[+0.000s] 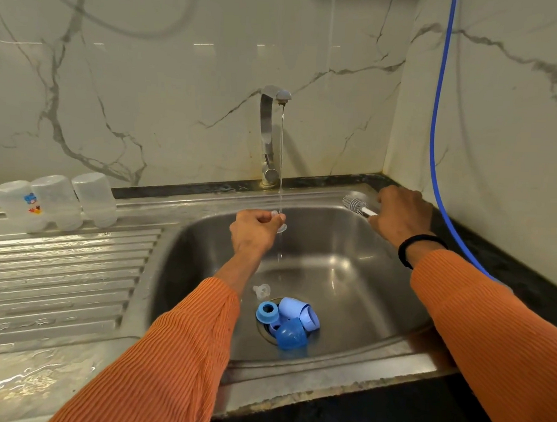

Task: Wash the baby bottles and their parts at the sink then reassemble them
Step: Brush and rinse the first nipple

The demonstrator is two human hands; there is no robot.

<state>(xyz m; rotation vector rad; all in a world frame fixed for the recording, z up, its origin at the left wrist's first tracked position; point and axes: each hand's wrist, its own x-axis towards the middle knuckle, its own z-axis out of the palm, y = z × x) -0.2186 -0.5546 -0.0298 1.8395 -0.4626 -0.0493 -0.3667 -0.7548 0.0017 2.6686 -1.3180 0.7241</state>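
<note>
My left hand holds a clear silicone teat under the running water from the tap. My right hand grips the white handle of a bottle brush over the sink's back right rim. Three clear bottles stand upside down at the back of the drainboard. In the sink basin, over the drain, lie several blue collars and caps and another clear teat.
The ribbed steel drainboard lies left of the basin, wet near the front. A blue hose hangs down the right wall onto the dark counter. Marble-pattern walls close off the back and right.
</note>
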